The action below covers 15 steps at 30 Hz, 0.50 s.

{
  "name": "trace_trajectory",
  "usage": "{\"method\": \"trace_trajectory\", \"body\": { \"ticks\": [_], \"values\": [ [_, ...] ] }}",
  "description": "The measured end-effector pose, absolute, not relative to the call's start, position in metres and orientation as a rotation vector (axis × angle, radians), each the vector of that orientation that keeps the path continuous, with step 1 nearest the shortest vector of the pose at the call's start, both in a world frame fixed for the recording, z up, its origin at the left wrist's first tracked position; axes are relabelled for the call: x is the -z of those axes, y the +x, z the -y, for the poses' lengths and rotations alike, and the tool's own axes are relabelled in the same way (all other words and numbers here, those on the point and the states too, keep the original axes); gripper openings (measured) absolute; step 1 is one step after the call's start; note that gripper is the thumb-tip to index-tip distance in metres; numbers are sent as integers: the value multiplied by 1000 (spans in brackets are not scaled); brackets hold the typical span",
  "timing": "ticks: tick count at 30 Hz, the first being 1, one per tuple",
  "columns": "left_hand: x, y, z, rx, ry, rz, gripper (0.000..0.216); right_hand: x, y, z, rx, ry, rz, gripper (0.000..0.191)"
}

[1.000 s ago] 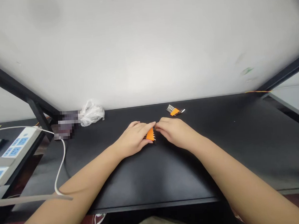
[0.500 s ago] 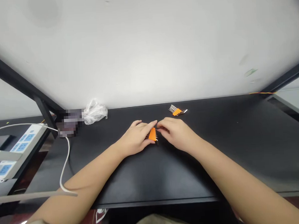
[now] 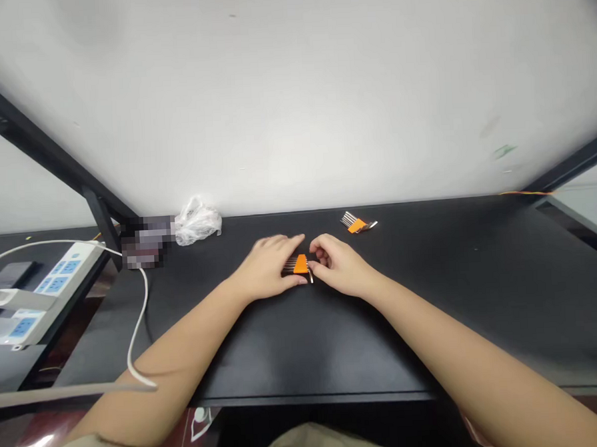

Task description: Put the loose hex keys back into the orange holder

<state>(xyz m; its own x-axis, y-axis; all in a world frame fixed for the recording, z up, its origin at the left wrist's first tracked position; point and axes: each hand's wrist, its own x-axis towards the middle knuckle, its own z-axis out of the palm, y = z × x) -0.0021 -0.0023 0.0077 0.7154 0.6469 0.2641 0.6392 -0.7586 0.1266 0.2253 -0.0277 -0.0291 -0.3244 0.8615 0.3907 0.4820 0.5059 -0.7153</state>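
Observation:
A hex key set in an orange holder (image 3: pixel 300 263) lies on the black table between my hands, with a row of thin metal keys through it. My left hand (image 3: pixel 268 268) rests around its left side, thumb and fingers stretched apart, covering part of the keys. To the right, my right hand (image 3: pixel 343 264) has curled fingers with a gap between thumb and forefinger; its thumb tip is close to the short key ends, and I cannot tell if it touches. Farther back lies a second hex key set (image 3: pixel 357 225) with a similar orange holder.
A crumpled clear plastic bag (image 3: pixel 197 221) sits at the back left, beside a blurred-out item (image 3: pixel 147 243). On the left are a white power strip (image 3: pixel 56 286) and a pale cable (image 3: pixel 134 325) crossing over my left forearm. A white wall (image 3: pixel 293 117) rises behind the table.
My right thumb and forefinger have parted from their closer pose at the key ends. My left fingers have spread wider, leaving more of the hex key set showing. The view has shifted slightly.

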Motion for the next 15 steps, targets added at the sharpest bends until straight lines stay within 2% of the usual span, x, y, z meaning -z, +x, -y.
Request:
{"method": "trace_trajectory", "body": {
  "ticks": [3, 7, 10, 15],
  "values": [
    [-26, -33, -15, -633, 2787, -1702, 67, 27, 227, 34, -543, -1097, 2037, 24],
    [-57, -103, -43, -803, 2302, -2601, 87, 26, 228, 40, -565, -1096, 2098, 27],
    [-67, -151, -57, -771, 1948, -2822, 96, 26, 229, 41, -542, -1099, 2122, 27],
    [-62, -177, -65, -699, 1800, -2812, 99, 24, 229, 42, -475, -1122, 2190, 33]
  ]
}}
